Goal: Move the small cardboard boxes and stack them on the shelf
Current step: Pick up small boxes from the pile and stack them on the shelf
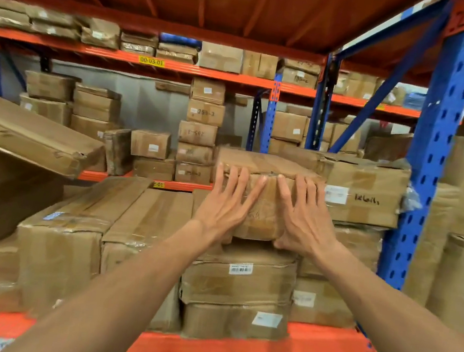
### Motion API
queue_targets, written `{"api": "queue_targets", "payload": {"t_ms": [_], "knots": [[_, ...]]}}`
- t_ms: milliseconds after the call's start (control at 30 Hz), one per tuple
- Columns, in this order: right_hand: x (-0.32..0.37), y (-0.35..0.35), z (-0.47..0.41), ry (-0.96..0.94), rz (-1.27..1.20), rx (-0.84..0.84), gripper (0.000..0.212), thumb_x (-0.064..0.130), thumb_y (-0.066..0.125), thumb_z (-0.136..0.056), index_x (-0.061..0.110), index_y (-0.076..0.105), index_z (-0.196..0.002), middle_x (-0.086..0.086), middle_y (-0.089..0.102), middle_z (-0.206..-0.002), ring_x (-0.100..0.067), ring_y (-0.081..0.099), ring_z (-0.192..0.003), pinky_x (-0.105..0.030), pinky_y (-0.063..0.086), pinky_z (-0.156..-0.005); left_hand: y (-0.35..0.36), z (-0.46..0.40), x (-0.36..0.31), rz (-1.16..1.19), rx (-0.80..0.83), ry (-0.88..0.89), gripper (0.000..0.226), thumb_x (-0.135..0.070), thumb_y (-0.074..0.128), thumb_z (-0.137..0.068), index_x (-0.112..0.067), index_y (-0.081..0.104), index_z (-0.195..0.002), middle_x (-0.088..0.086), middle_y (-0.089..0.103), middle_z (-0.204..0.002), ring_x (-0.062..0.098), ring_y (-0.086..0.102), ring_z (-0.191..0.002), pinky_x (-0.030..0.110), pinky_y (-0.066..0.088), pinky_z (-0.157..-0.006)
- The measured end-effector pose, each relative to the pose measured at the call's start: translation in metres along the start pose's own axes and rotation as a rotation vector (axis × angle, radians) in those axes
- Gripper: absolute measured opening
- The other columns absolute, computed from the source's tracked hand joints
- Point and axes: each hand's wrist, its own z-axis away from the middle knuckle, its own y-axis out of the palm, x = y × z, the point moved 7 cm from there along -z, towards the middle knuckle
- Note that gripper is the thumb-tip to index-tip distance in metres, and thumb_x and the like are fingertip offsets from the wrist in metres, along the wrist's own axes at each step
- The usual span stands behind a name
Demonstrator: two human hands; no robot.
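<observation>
A small taped cardboard box (271, 163) sits on top of a stack on the orange and blue shelf (260, 350), in the middle of the head view. My left hand (225, 204) and my right hand (303, 218) lie flat against its front face, side by side, fingers spread and pointing up. Both thumbs reach down to the box's bottom edge. Under it rests a wider box with a barcode label (239, 284), with another box below that.
A large box with handwriting (368, 192) stands directly right of the small box, against the blue upright (430, 174). Long boxes (74, 231) lie to the left, and one long box (28, 132) leans tilted above them. Further racks behind hold several stacked boxes.
</observation>
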Motion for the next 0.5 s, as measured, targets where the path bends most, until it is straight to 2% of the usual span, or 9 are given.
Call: {"api": "queue_targets", "payload": {"t_ms": [33, 133, 200, 367, 500], "knots": [[-0.006, 0.008, 0.008, 0.003, -0.01, 0.0, 0.154, 0.064, 0.088, -0.037, 0.01, 0.003, -0.155, -0.034, 0.024, -0.146, -0.05, 0.029, -0.134, -0.062, 0.024, -0.116, 0.003, 0.0, -0.012, 0.002, -0.008, 0.017, 0.122, -0.037, 0.077, -0.076, -0.002, -0.008, -0.156, 0.04, 0.022, -0.149, 0.056, 0.022, -0.138, 0.073, 0.013, -0.11], [-0.009, 0.025, 0.021, -0.042, 0.008, 0.037, 0.153, 0.065, 0.086, -0.037, 0.008, 0.006, -0.154, -0.034, 0.029, -0.145, -0.048, 0.032, -0.133, -0.062, 0.023, -0.115, 0.016, 0.011, -0.026, -0.011, 0.023, 0.02, 0.147, -0.051, 0.088, -0.05, -0.002, -0.002, -0.157, 0.038, 0.027, -0.146, 0.054, 0.027, -0.135, 0.072, 0.016, -0.109], [-0.005, 0.031, 0.022, -0.063, 0.009, 0.045, 0.153, 0.068, 0.084, -0.041, 0.009, 0.001, -0.155, -0.034, 0.029, -0.147, -0.047, 0.029, -0.135, -0.061, 0.02, -0.116, 0.024, 0.016, -0.023, -0.016, 0.054, 0.029, 0.155, -0.06, 0.089, -0.043, -0.004, -0.001, -0.157, 0.037, 0.027, -0.146, 0.053, 0.028, -0.135, 0.072, 0.016, -0.109], [-0.015, 0.036, 0.021, -0.108, 0.008, 0.029, 0.153, 0.078, 0.079, -0.047, 0.012, -0.006, -0.156, -0.032, 0.026, -0.15, -0.046, 0.025, -0.137, -0.058, 0.018, -0.117, 0.021, 0.011, -0.024, -0.045, 0.111, 0.035, 0.154, -0.068, 0.083, -0.049, -0.007, -0.008, -0.157, 0.034, 0.019, -0.15, 0.05, 0.021, -0.137, 0.071, 0.016, -0.11], [-0.02, 0.038, 0.029, -0.164, -0.017, 0.03, 0.147, 0.077, 0.078, -0.053, 0.016, -0.005, -0.158, -0.029, 0.026, -0.152, -0.044, 0.026, -0.138, -0.055, 0.019, -0.118, 0.022, 0.017, -0.032, -0.075, 0.141, 0.006, 0.149, -0.067, 0.08, -0.056, -0.009, -0.013, -0.156, 0.033, 0.01, -0.153, 0.051, 0.015, -0.14, 0.07, 0.012, -0.112]]}}
